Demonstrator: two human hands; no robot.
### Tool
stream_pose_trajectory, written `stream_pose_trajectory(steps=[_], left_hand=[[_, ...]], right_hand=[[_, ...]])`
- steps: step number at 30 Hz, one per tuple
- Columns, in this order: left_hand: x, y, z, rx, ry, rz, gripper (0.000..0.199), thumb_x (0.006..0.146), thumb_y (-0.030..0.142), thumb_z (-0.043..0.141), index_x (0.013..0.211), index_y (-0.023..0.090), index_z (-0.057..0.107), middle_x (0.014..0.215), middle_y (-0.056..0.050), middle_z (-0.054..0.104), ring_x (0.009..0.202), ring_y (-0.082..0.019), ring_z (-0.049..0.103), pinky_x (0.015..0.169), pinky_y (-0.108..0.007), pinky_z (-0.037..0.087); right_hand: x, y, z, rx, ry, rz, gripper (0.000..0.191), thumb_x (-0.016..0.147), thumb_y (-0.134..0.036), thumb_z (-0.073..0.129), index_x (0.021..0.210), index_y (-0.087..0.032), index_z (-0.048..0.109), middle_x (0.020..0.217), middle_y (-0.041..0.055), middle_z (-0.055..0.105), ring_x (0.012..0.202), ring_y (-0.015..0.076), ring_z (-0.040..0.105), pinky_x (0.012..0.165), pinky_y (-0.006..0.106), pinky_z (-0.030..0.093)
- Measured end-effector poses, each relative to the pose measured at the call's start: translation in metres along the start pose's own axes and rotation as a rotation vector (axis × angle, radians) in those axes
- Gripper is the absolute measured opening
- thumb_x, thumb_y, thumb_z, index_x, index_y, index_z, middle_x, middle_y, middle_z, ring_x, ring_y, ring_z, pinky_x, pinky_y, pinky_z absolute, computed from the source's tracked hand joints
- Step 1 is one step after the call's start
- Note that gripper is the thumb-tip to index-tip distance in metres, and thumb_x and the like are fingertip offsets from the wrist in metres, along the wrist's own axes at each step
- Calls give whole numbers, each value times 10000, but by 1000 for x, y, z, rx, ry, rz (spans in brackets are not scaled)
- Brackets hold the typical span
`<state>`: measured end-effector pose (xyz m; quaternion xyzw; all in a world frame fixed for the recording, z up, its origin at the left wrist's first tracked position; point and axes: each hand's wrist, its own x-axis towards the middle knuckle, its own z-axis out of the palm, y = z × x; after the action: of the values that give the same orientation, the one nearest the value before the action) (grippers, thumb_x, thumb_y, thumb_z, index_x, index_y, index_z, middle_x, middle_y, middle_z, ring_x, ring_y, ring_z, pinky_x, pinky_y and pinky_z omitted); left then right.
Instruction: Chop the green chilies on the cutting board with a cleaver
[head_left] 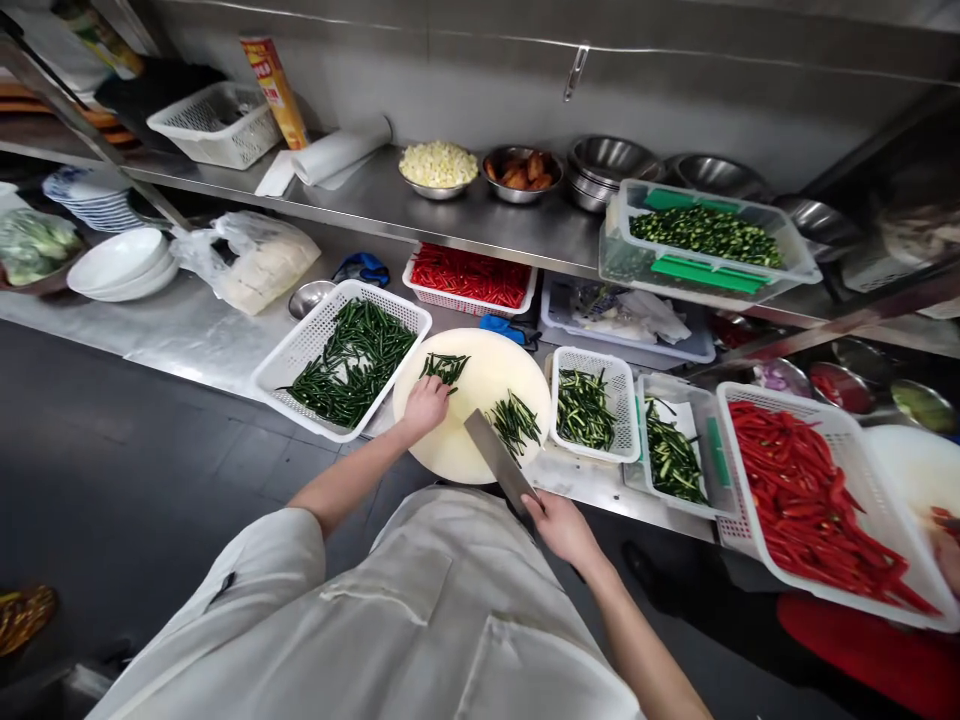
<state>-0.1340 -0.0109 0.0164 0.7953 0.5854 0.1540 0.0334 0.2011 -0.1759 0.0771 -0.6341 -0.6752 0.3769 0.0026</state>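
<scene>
My right hand [562,527] is wrapped round the handle of a cleaver [499,458]. The cleaver's broad blade lies over the right front of a round white cutting board [472,455]. Just right of the blade is a pile of cut green chili pieces [515,424]. On the board's left side my left hand [427,405] has its fingers curled closed on the near edge of a small bunch of long green chili peppers [444,368]. Its fingertips are partly hidden. A white basket of whole green chilies [360,360] stands left of the board.
Right of the board stand a basket of cut green chilies [586,408], a plastic tub [679,450] and a large basket of red chilies [817,500]. Behind is a red chili basket [472,277] beneath a steel shelf [367,210]. Another person's hand [946,560] shows at the right edge.
</scene>
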Motion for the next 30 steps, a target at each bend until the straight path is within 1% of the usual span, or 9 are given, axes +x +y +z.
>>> stream_pose_trajectory(steps=[4, 8, 11, 14, 18, 23, 27, 28, 30], left_hand=[[-23, 2, 6, -105, -43, 176, 257, 1054, 250, 510, 1198, 219, 721, 1148, -125, 643, 1130, -283, 598, 1013, -455, 531], [-45, 34, 24, -310, -183, 444, 320, 1087, 257, 440, 1285, 244, 692, 1215, -89, 677, 1140, -219, 643, 996, -370, 573], [-49, 57, 38, -393, -196, 507, 320, 1096, 265, 429, 1276, 231, 691, 1236, -92, 692, 1183, -221, 645, 1040, -380, 568], [-47, 67, 46, -436, -208, 514, 298, 1089, 250, 448, 1243, 220, 701, 1210, -100, 701, 1170, -226, 652, 1040, -391, 569], [-46, 67, 50, -468, -227, 487, 294, 1079, 237, 466, 1257, 219, 699, 1235, -110, 698, 1168, -229, 654, 1054, -401, 561], [-47, 67, 43, -457, -244, 504, 320, 1097, 263, 416, 1234, 207, 699, 1197, -101, 700, 1128, -227, 648, 1022, -389, 552], [-19, 55, 24, -371, -275, 626, 290, 1085, 282, 447, 1184, 225, 714, 1170, -95, 694, 1110, -235, 627, 1015, -400, 519], [-6, 49, 19, -321, -241, 581, 270, 1074, 286, 471, 1158, 229, 722, 1167, -103, 687, 1119, -252, 615, 1028, -429, 500], [26, 37, 10, -204, -101, 341, 233, 1048, 295, 523, 1128, 223, 729, 1181, -132, 664, 1152, -303, 576, 1044, -499, 456]], right_hand=[[-3, 1, -3, -80, -10, 88, 444, 1100, -462, 379, 962, -215, 721, 991, 106, 796, 928, 254, 728, 766, 292, 418], [6, -21, -9, -172, 34, 149, 415, 1111, -427, 379, 1058, -203, 724, 1018, 129, 795, 943, 256, 726, 763, 299, 396], [7, -33, -17, -219, 11, 139, 394, 1111, -418, 389, 1098, -213, 725, 1002, 120, 794, 927, 255, 723, 752, 300, 383], [-2, -32, -27, -246, -12, 134, 390, 1108, -420, 400, 1083, -216, 731, 992, 120, 795, 928, 258, 721, 746, 302, 378], [-6, -22, -30, -210, -57, 111, 379, 1099, -416, 426, 1049, -205, 737, 994, 124, 794, 953, 262, 720, 763, 301, 389], [33, -39, -5, -103, 9, 116, 366, 1107, -354, 422, 1140, -160, 730, 1107, 158, 787, 1055, 262, 713, 838, 293, 418], [55, -54, 3, -31, 99, 110, 415, 1125, -395, 381, 1099, -175, 732, 1086, 137, 788, 1029, 250, 717, 829, 283, 425], [52, -53, 3, -19, 127, 113, 423, 1127, -402, 370, 1096, -181, 730, 1071, 130, 789, 1013, 248, 719, 824, 281, 425], [40, -48, 4, -4, 164, 124, 435, 1128, -409, 351, 1100, -188, 724, 1044, 125, 789, 978, 248, 723, 815, 281, 428]])
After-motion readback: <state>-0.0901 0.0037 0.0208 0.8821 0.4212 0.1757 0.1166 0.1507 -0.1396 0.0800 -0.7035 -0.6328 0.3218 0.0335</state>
